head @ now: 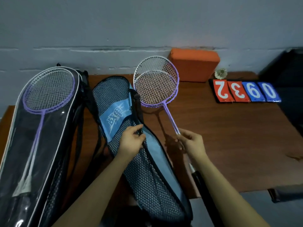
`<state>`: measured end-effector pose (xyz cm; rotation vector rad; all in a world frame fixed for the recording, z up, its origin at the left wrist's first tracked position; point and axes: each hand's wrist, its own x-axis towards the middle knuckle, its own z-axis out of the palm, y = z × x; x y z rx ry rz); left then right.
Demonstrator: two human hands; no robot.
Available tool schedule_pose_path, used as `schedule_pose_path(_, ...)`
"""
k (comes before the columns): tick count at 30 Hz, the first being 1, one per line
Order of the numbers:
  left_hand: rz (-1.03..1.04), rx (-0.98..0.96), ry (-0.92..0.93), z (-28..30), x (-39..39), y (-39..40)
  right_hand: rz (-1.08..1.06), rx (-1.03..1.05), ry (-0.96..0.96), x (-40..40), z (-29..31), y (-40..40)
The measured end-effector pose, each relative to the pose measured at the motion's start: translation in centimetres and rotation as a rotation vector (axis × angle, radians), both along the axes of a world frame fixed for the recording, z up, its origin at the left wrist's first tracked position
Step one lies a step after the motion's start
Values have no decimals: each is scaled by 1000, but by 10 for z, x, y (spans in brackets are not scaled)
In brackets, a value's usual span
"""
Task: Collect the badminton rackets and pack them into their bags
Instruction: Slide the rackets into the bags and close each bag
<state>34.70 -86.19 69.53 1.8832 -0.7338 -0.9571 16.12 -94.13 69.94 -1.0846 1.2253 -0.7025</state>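
Note:
Two purple-and-white badminton rackets (155, 84) are stacked together, heads raised toward the wall. My right hand (191, 142) is shut on their thin shafts just above the grips. A blue mesh racket bag (136, 163) lies diagonally on the table, its edge open. My left hand (131, 141) pinches the bag's black zipper edge near the middle. At the far left lies a black bag with a clear front (54, 145), and more purple-and-white rackets (47, 90) show inside it.
A brown wooden table (229, 136) carries everything, with its front edge near my right forearm. An orange cushion (195, 63) leans on the grey wall. A flip scoreboard (246, 91) and a shuttlecock (221, 73) sit at the back right. A dark object fills the right edge.

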Motion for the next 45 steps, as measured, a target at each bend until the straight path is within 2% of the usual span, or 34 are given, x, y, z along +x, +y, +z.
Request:
schedule_pose_path(8, 18, 4, 147, -1, -26, -31, -57, -68, -56, -41, 7, -8)
schedule_pose_path(13, 126, -49, 213, -4, -32, -46, -122, 30, -114, -69, 3, -18)
schedule_pose_path(18, 269, -173, 180, 7, -34, -70, -60, 95, -88, -94, -9, -23)
schedule_pose_path(25, 289, -147, 32, -6, -46, -95, 102, 131, 24, -129, -31, -38)
schedule_pose_path(29, 261, -166, -4, -5, -48, -98, 144, 194, -27, -150, -36, -40)
schedule_pose_path(35, 25, -92, -67, -3, -63, -94, 241, 196, -63, -148, -45, -46)
schedule_pose_path(41, 24, -48, -109, -5, -72, -90, 400, 209, -15, -134, -45, -55)
schedule_pose_path(45, 22, -43, -77, -4, -72, -90, 416, 227, -24, -127, -48, -54)
